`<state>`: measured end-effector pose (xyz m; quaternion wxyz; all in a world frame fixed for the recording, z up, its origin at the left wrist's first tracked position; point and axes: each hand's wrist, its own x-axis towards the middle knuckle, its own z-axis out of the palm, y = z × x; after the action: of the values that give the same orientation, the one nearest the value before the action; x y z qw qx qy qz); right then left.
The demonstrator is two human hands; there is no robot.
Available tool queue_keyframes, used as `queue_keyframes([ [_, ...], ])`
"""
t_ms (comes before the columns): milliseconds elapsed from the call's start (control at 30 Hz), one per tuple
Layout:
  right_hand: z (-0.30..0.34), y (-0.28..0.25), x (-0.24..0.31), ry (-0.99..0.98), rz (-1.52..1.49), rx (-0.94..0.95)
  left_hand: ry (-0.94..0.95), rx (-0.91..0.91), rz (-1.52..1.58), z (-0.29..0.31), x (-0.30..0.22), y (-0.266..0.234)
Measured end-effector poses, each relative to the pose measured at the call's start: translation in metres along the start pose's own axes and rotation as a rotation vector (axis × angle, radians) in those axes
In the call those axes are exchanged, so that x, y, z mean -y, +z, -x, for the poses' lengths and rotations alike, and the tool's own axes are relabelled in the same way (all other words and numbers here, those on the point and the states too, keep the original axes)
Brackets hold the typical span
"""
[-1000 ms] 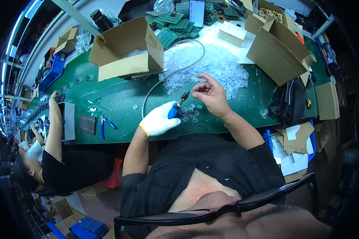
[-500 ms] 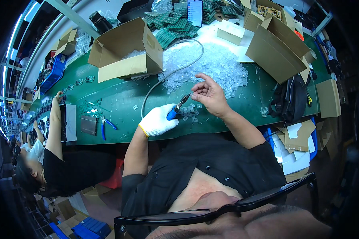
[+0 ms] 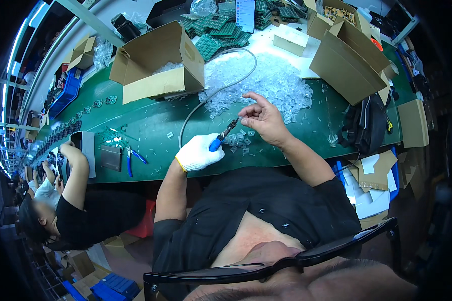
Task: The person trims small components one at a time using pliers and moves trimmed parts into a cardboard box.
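Note:
My left hand (image 3: 200,153), in a white knit glove with a yellow cuff, is wrapped round a pair of blue-handled nippers (image 3: 217,144). Their dark metal jaws point up and right, toward my bare right hand (image 3: 264,120). My right thumb and forefinger pinch a small clear plastic piece (image 3: 240,119) at the jaw tips; it is mostly hidden by the fingers. Just below the jaws, several clear square pieces (image 3: 242,142) lie loose on the green mat. A grey hose (image 3: 185,122) curves from the gloved hand over a large heap of clear plastic pieces (image 3: 271,85).
Open cardboard boxes (image 3: 153,93) flank the heap, with green circuit boards (image 3: 221,27) and a phone (image 3: 245,15) behind it. At left lie blue-handled pliers (image 3: 130,161) and green scraps. A co-worker (image 3: 80,213) sits at left; a black bag (image 3: 365,125) is at right.
The nippers' jaws have turned slightly, and my right hand has shifted a little left. The co-worker's arm has drawn back from the row of small boards toward the white box.

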<state>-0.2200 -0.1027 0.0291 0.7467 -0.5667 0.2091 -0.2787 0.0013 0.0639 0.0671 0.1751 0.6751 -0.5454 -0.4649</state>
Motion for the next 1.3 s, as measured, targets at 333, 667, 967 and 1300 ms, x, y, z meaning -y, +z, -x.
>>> queue_keyframes([
  [333,0.000,0.001,-0.001,0.031,0.013,-0.045,-0.010,-0.197,-0.222,-0.002,-0.007,0.007],
  [667,0.007,-0.014,-0.033,-0.039,0.641,-0.073,0.024,-0.184,0.300,-0.001,0.036,0.007],
  [967,0.011,-0.035,-0.031,-0.268,1.039,-0.203,-0.026,-0.189,0.300,0.000,0.035,0.005],
  [1300,-0.011,-0.038,-0.024,-0.278,1.286,-0.085,0.019,-0.154,0.278,0.001,0.040,0.006],
])
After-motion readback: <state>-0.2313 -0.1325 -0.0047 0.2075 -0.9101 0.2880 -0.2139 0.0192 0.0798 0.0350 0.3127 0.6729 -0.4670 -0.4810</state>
